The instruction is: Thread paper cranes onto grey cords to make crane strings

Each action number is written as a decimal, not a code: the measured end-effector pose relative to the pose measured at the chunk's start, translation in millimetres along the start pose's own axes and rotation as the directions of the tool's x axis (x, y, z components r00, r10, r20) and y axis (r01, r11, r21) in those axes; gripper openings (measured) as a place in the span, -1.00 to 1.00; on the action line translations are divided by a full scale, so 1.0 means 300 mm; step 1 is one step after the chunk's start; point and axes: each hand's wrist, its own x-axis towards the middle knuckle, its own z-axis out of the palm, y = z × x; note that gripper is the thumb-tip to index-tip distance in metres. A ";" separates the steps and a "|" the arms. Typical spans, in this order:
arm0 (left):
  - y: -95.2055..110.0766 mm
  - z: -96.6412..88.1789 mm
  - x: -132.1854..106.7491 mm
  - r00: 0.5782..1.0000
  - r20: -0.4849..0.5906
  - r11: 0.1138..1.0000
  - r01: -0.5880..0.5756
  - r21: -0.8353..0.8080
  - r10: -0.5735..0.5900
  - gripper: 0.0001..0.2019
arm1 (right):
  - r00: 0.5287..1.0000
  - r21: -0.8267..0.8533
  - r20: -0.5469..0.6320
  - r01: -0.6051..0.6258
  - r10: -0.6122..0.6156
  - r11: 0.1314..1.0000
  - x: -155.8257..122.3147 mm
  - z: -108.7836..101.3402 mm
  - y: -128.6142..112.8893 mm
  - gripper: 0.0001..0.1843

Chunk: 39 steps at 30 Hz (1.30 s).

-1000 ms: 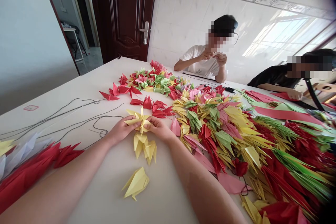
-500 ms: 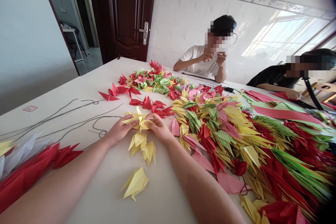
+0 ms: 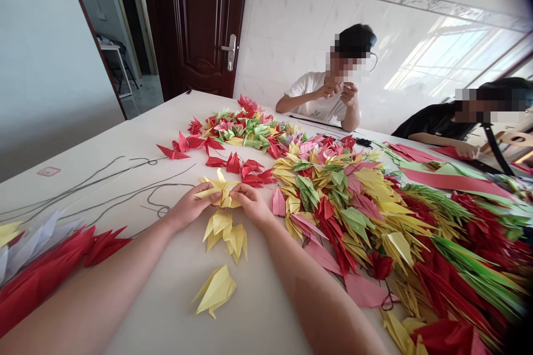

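Over the middle of the white table (image 3: 266, 316), a folded yellow paper bird (image 3: 225, 191) is being held between two hands. One side of it is being pinched by the left hand (image 3: 192, 206), closed, with its thumb on the paper. The opposite side is being pinched by the right hand (image 3: 253, 204), its fingers bent together; how they are placed behind the paper cannot be told. Just below, two yellow shapes (image 3: 236, 240) are lying close together, and nearer the viewer a single yellow bird (image 3: 216, 287) is lying apart. On the right, much of the table is being covered by a colourful paper heap (image 3: 341, 186). Across the table, something small is being handled by a person in white (image 3: 325, 97).
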 end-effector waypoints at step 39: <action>0.014 0.004 -0.011 0.999 -0.003 0.993 -0.035 0.114 0.036 -0.70 | 0.999 -0.067 -0.025 -0.049 0.047 0.997 0.002 -0.004 0.000 -0.65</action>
